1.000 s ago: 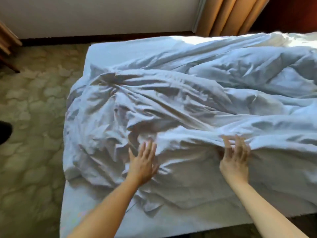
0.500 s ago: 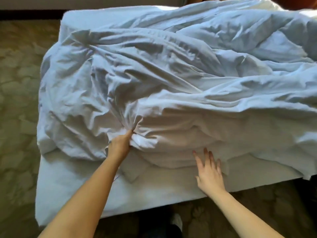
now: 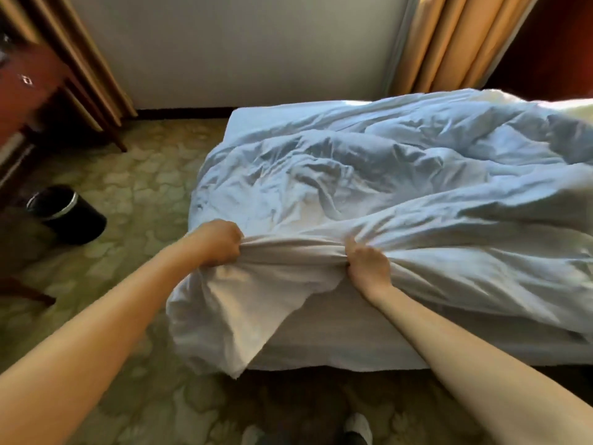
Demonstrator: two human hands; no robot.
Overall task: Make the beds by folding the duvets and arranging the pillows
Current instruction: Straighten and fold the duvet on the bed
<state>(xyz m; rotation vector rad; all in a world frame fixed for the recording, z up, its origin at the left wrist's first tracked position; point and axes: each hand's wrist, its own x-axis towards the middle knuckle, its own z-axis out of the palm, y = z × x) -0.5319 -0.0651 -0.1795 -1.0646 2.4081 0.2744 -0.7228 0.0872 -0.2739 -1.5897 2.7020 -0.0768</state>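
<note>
A crumpled white duvet (image 3: 369,187) covers most of the bed (image 3: 337,342), whose white sheet shows along the near side and at the far left corner. My left hand (image 3: 219,242) grips a bunched fold of the duvet's near edge in a fist. My right hand (image 3: 367,261) grips the same gathered edge a little to the right. Between and below the hands a flap of duvet hangs over the mattress side. No pillow is in view.
A black waste bin (image 3: 65,213) stands on the patterned carpet at the left. Dark wooden furniture (image 3: 29,91) fills the upper left. A pale wall and tan curtains (image 3: 455,43) stand behind the bed. My shoes (image 3: 356,427) show at the bottom.
Both hands went from lying flat on the duvet to gripping its near edge; the left closed first. The edge is now gathered and lifted, and my view has shifted left.
</note>
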